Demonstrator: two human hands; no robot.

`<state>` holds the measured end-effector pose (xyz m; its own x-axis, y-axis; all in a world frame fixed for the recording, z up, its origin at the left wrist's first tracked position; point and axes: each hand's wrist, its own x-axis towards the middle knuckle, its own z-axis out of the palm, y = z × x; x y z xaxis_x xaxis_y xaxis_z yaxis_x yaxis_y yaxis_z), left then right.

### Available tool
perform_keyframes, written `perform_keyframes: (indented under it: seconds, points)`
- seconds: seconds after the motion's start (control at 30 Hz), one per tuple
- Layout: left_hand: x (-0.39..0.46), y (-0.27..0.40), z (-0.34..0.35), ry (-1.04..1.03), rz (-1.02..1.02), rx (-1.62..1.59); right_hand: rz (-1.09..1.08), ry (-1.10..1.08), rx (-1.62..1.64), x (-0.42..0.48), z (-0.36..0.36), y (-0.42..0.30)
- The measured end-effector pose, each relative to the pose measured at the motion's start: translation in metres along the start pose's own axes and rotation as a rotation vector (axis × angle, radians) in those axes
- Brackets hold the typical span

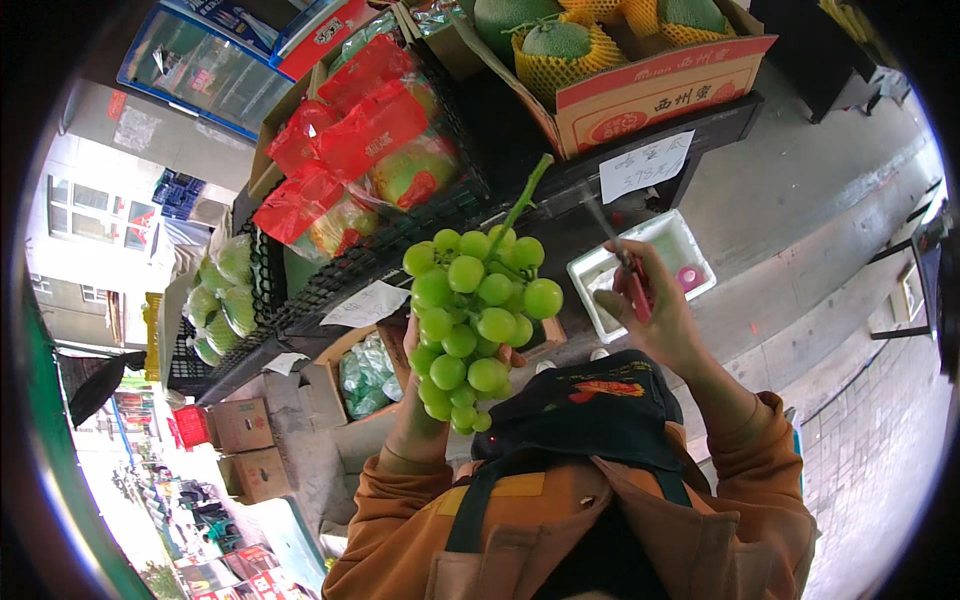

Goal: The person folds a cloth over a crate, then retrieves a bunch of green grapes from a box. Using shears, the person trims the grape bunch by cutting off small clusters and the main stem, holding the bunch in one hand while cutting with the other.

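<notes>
A bunch of green grapes (472, 322) with a thick green stem pointing up rests in my left hand (411, 352), which is mostly hidden behind the fruit; a fingertip shows at the bunch's right side. To the right, my right hand (649, 300) is closed around the red handles of a pair of scissors or snips (636, 285). Their slim metal blades, somewhat blurred, point up and left, apart from the grapes and to the right of the stem.
A black rack edge (577, 184) runs ahead of me, bearing a carton of netted melons (652, 105) and a crate of red-bagged fruit (375, 135). On the floor beyond my right hand stands a white foam box (679, 225). A carton of green-wrapped items (367, 375) lies low at left.
</notes>
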<state>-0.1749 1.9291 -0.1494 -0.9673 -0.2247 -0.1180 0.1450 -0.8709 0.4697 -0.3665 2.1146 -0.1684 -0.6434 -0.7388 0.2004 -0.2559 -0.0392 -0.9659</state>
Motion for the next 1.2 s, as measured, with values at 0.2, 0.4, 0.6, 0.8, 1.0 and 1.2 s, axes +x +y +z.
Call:
perform_keyframes:
  seconds: [0.2,0.4,0.6,0.8,1.0,1.2]
  points:
    - [0.002,-0.008,0.003,0.029,-0.083,-0.016,0.075,0.075,0.229,0.015,-0.003,-0.010]
    - [0.006,-0.015,-0.005,0.034,-0.065,0.149,0.056,-0.016,0.423,0.044,-0.003,-0.042]
    - [-0.001,-0.023,-0.025,-0.025,-0.076,0.041,0.012,-0.239,0.453,0.073,0.008,-0.065]
    - [-0.006,-0.018,-0.047,-0.091,0.119,0.236,-0.210,-0.300,0.544,0.071,0.029,-0.075]
    - [0.002,-0.008,-0.055,-0.012,0.216,0.324,-0.483,-0.480,0.346,0.059,0.060,-0.106]
    - [-0.004,0.005,-0.045,0.176,0.562,0.688,-0.599,-0.505,0.088,0.062,0.052,-0.099]
